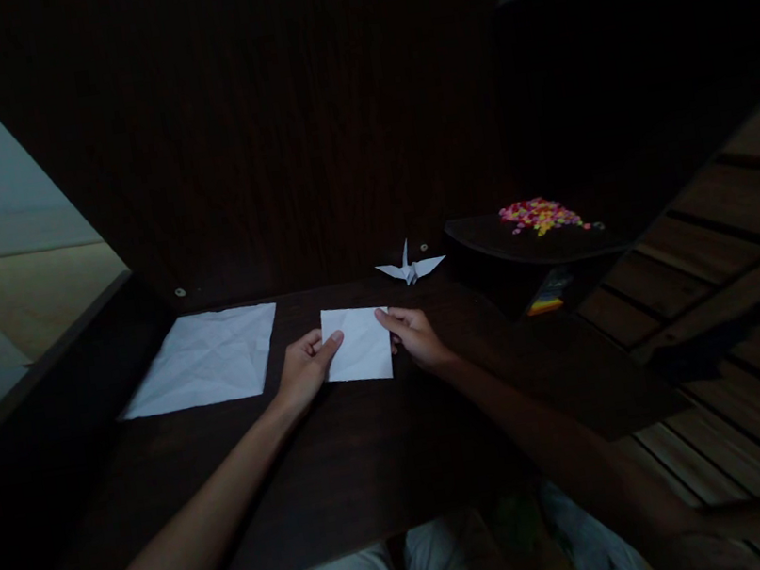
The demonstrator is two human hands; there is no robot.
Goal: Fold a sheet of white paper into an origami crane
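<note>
A white origami crane (411, 273) sits wings spread on the dark desk (349, 461), near the back panel (302, 144). To its right, a curved shelf (479, 236) bears a heap of small multicoloured pieces (543, 215), possibly beads. A creased white sheet (209, 358) lies at left.

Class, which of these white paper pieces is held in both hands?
The small square, held by the left hand and right hand. The larger creased sheet lies to its left and the folded bird sits farther back, neither touched.
</note>
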